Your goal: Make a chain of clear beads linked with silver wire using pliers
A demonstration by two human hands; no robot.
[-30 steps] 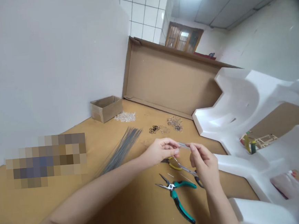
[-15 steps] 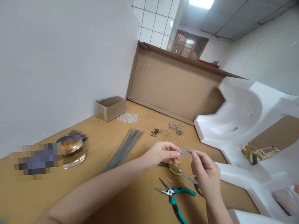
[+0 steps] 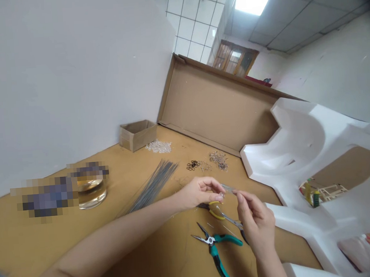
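Over the tabletop, my left hand (image 3: 205, 192) is closed in a pinch on a tiny shiny piece (image 3: 222, 195), too small to name. Close to its right, my right hand (image 3: 256, 213) has thumb and forefinger pressed together; what they hold is too fine to make out. A thin grey strip (image 3: 227, 188) shows between the fingertips, and I cannot tell whether it is held. Below the hands lie open needle-nose pliers with green handles (image 3: 212, 240). Yellow-handled pliers (image 3: 217, 213) and a metal tool with dark handles (image 3: 231, 221) lie partly hidden under the hands.
A bundle of grey wires (image 3: 153, 186) lies left of centre. Beyond are small black rings (image 3: 192, 165), silvery pieces (image 3: 218, 160), a clear pile (image 3: 158, 146) and a cardboard box (image 3: 138, 135). A glass of amber liquid (image 3: 92, 195) stands left; white foam (image 3: 299, 125) borders the right.
My right hand has shifted slightly right and down, so the gap between the fingertips is a little wider. The shiny piece in my left fingers now shows more clearly.
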